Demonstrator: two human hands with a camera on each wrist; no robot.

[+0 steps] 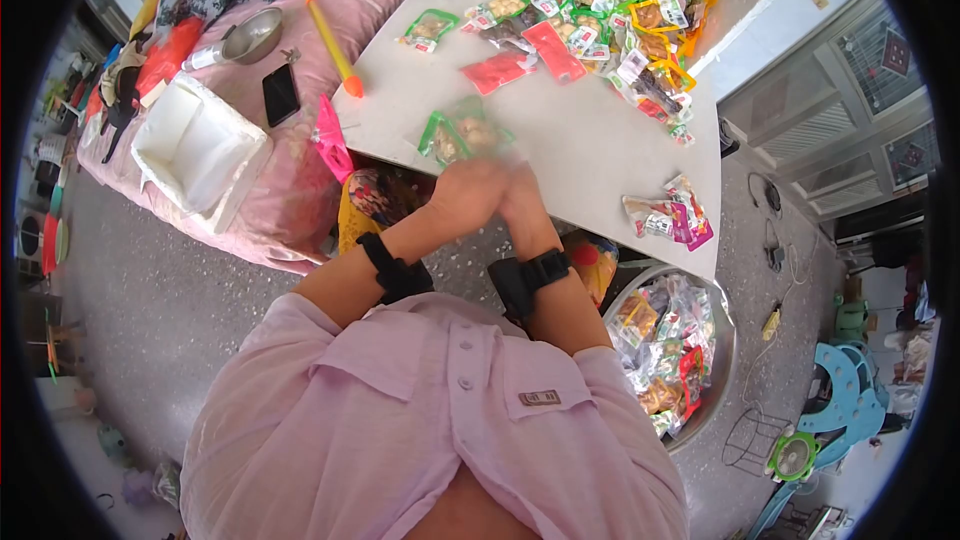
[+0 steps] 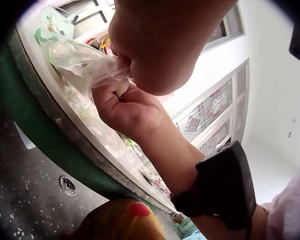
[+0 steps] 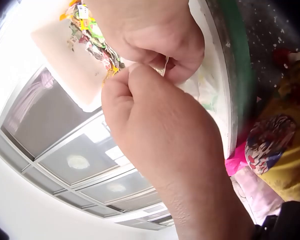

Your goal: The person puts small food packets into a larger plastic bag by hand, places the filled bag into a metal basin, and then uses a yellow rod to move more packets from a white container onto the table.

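A clear plastic bag [image 1: 478,123] with green-edged snack packets inside lies at the near edge of the pale table [image 1: 400,120]. My left hand [image 1: 468,190] and right hand [image 1: 518,198] meet at its gathered mouth. In the left wrist view, the twisted film of the bag [image 2: 97,70] runs in between the curled fingers of both hands. In the right wrist view, my left hand [image 3: 160,115] pinches with thumb against bent forefinger, right up against my right hand [image 3: 155,35]. The knuckles hide most of the pinched plastic there.
A white foam box [image 1: 745,0] heaped with snack packets stands at the back right. Red packets [image 1: 500,70], a green-edged packet [image 1: 432,28] and purple-edged packets [image 1: 672,218] lie on the table. A metal basin [image 1: 727,340] of packed bags stands right of my body; a bed [image 1: 300,155] adjoins the left.
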